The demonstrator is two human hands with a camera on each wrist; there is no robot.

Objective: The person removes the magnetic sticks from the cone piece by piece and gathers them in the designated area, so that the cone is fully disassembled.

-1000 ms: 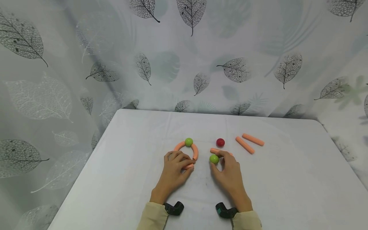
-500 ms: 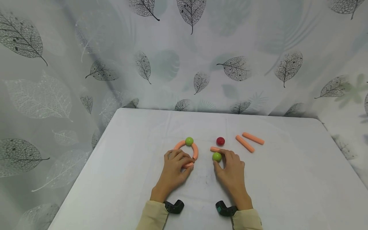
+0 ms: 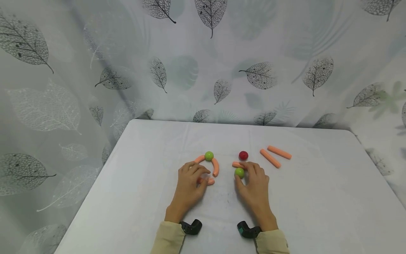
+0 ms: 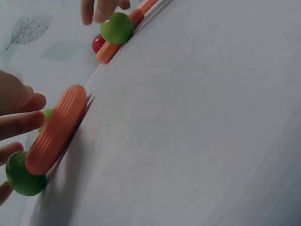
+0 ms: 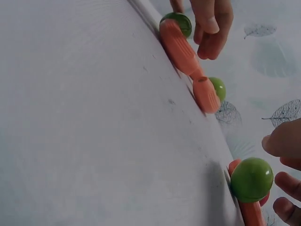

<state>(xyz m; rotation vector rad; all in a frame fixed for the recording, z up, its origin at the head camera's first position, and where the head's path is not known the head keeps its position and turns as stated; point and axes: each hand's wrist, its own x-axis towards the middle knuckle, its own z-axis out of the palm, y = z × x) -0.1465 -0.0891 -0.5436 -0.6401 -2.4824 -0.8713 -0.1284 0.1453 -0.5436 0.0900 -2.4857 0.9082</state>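
Note:
Curved orange sausages form a ring with a glossy green ball (image 3: pixel 209 156) at its far side. My left hand (image 3: pixel 190 181) hovers over the ring's near left, fingers loosely bent and apart, beside the front sausage (image 3: pixel 210 181). Another green ball (image 4: pixel 24 176) shows among its fingers in the left wrist view, hidden by the hand from the head. My right hand (image 3: pixel 255 180) stands around a third green ball (image 3: pixel 239 172). In the right wrist view a gap separates its thumb and fingers from that ball. Behind the ball lies a straight sausage (image 3: pixel 236 164), partly covered by the fingers.
A red ball (image 3: pixel 243 155) sits behind the straight sausage. Two more straight sausages, a nearer one (image 3: pixel 270 158) and a farther one (image 3: pixel 279 152), lie to the right. All rest on a white-covered table (image 3: pixel 323 183), with a leaf-print curtain (image 3: pixel 203 77) behind.
My left fingers have lifted off the front sausage and drawn back left, uncovering more of it. My right hand has shifted the green ball slightly right and loosened around it.

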